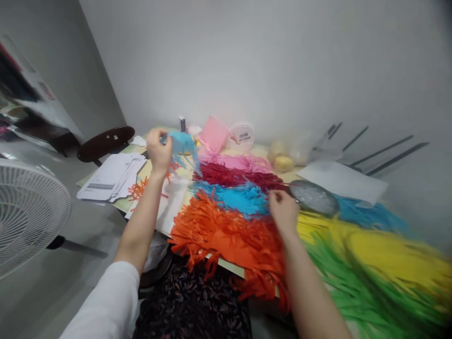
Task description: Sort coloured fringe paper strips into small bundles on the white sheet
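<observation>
My left hand (158, 149) is raised over the table's far left, fingers closed on a bunch of light blue fringed paper (183, 143) whose strips hang down. My right hand (282, 209) hovers at the edge of the blue fringed paper pile (240, 197), fingers curled in a pinch; what it holds, if anything, I cannot make out. The table is covered with fringed paper: orange (229, 235) nearest me, dark red (236, 176), pink (236, 161), yellow (381, 245) and green (360, 287) to the right.
A grey round lid or dish (314, 197) lies right of my right hand. White papers (111, 176) lie at the left edge, a white sheet (342, 181) at the back right. A clear tub (242, 136), a pink box (213, 134), a brown stool (106, 141) and a white fan (28, 212) surround the table.
</observation>
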Demonstrator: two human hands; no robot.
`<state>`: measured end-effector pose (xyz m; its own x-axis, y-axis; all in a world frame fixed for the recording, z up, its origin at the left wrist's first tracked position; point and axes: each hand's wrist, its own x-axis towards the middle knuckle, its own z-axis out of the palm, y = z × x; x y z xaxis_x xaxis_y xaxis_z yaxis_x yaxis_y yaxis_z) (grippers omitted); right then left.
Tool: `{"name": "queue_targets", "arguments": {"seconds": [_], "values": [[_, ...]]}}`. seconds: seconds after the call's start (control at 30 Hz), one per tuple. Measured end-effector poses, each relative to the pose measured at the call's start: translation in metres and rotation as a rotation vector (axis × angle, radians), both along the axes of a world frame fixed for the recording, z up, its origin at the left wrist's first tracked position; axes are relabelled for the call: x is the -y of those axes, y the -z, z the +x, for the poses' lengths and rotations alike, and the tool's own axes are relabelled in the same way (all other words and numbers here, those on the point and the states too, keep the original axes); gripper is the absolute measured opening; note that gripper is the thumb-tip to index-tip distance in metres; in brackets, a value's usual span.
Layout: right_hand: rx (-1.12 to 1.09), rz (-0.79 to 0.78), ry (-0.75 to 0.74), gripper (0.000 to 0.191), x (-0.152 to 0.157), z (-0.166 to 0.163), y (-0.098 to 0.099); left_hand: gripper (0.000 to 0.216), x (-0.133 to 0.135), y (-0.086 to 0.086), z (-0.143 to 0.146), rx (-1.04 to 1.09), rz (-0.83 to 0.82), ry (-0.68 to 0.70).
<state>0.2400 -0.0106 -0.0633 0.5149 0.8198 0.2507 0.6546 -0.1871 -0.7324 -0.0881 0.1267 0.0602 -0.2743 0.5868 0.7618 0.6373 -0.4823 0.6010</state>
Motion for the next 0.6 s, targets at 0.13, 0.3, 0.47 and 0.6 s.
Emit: {"name": "queue_targets", "arguments": {"seconds": [0.13,0.3,0.47,0.6], "values": [[0.072,0.309,-0.119,0.036,0.044,-0.061,-0.04,0.012,0.073,0.019,0.037,-0.446,-0.083,0.13],[0.265,0.515,-0.305,0.052,0.054,-0.127,-0.041,0.007,0.137,0.045,0.08,-0.612,-0.215,0.353],[0.382,0.411,-0.246,0.03,0.049,-0.097,-0.034,0.011,0.153,0.052,0.074,-0.701,-0.215,0.445],[0.425,0.345,-0.402,0.026,0.068,-0.064,-0.055,0.032,0.14,0.049,0.063,-0.568,-0.349,0.618]]}}
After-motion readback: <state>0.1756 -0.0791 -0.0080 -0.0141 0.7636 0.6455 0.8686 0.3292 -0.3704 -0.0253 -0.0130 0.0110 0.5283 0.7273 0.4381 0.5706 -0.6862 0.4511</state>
